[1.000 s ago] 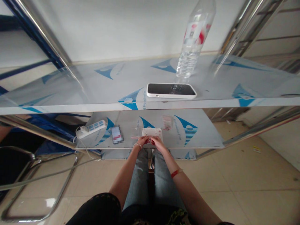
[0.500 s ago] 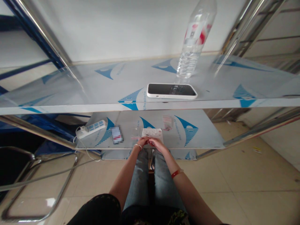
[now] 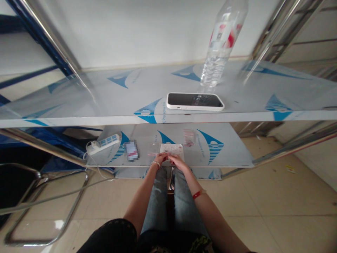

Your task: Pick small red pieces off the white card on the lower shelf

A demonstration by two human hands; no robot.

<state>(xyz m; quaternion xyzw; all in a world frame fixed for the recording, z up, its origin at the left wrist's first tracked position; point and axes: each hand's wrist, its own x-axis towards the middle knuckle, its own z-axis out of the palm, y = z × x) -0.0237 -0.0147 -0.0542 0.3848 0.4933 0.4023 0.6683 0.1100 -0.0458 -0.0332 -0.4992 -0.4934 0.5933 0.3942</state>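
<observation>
Both my hands meet at the front edge of the lower steel shelf [image 3: 231,154]. My left hand [image 3: 160,159] and my right hand [image 3: 176,160] have their fingers pinched together on a small clear plastic bag with a red strip [image 3: 154,153], too small to make out well. Just behind my fingers lies a white packet [image 3: 172,149]. Another small clear bag with red print [image 3: 189,137] rests further back on the same shelf.
A phone in a white case [image 3: 195,101] lies on the upper shelf [image 3: 105,98], with a clear water bottle [image 3: 221,45] behind it. A white power strip [image 3: 103,144] and a small card [image 3: 131,151] sit at the lower shelf's left. A metal chair frame [image 3: 39,211] stands left.
My hands have shifted slightly forward over the small bag near the white packet. The view has drifted a little; nothing else moved.
</observation>
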